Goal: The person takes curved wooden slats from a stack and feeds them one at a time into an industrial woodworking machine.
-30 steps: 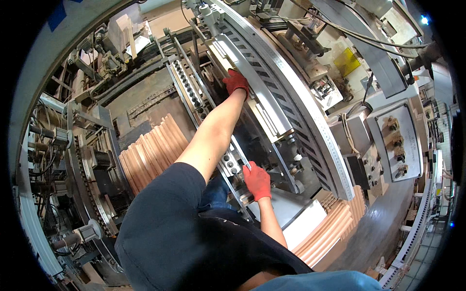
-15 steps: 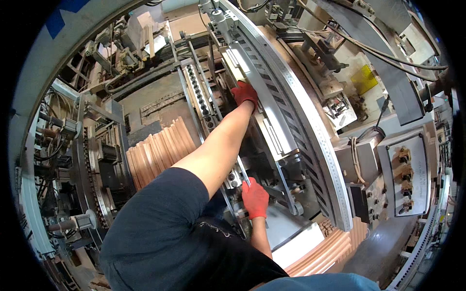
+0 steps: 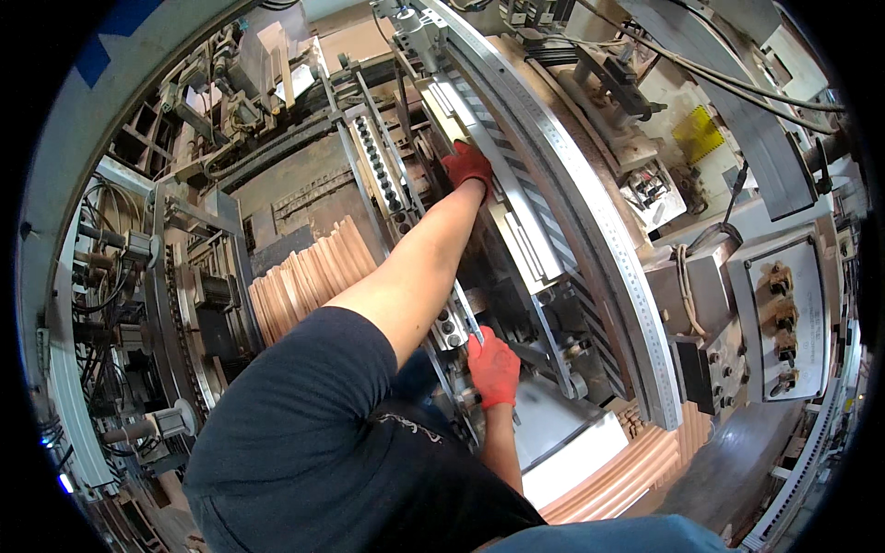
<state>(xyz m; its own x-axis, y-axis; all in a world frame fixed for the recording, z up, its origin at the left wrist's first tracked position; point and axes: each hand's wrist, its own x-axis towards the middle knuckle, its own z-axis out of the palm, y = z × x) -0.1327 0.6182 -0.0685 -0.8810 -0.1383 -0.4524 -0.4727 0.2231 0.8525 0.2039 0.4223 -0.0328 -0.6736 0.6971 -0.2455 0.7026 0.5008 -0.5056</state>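
The left arm runs bare from a dark short sleeve at lower left up to the centre top of the frame, stretched nearly straight, ending in the left hand (image 3: pixel 468 166) in a red glove with its fingers curled downward. The right hand (image 3: pixel 493 367), also red-gloved, sits just below centre, back of the hand facing up and fingers bent closed, its bare forearm dropping steeply toward the lower edge.

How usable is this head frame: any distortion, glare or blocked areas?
Head view: strong fisheye bending of the long perforated metal rail, black vignette at the rim; even light, mild glare on the white panel; both red-gloved hands, left and right, sharp; the dark-sleeved shoulder blocks the lower middle.
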